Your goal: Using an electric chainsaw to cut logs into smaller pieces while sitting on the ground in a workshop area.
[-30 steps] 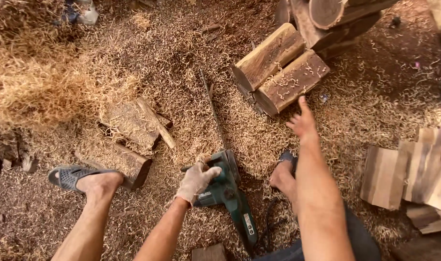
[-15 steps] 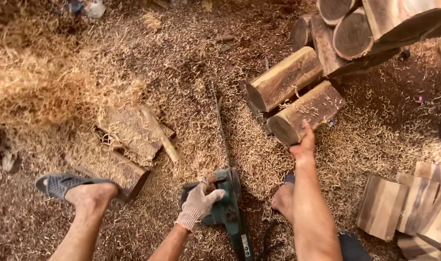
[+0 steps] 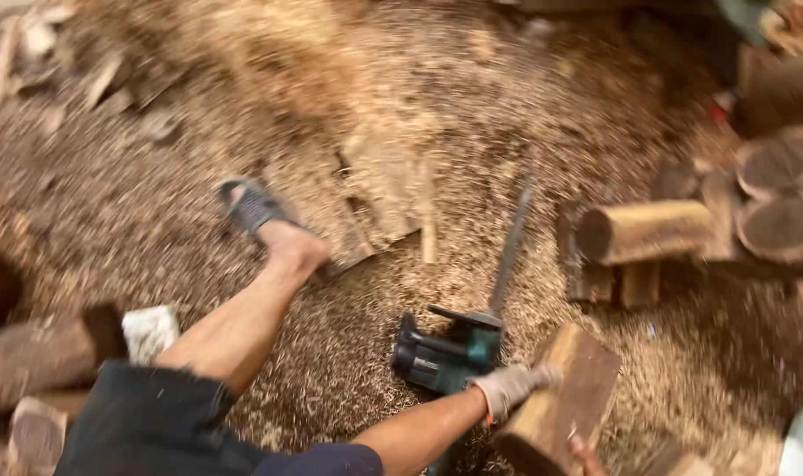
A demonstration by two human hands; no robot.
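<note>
Outdoor woodcutting yard.
Ground covered in sawdust (image 3: 472, 115); cut logs (image 3: 648, 231) stacked at right; green chainsaw (image 3: 454, 353) lying on the shavings; split offcuts scattered.

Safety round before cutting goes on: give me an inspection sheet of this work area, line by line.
Surface: ground covered in sawdust and wood shavings; picture blurred by motion.
Job's things: squared log piece held up near the person; green chainsaw lying on the sawdust, its bar pointing away.
Clutter: wood offcuts by the sandalled foot; another log at the left.
Hands: gloved left hand on the log piece's side; right hand under its lower end, mostly out of frame.
Cables: nothing seen.
Surroundings: stacked round logs at the right.
</note>
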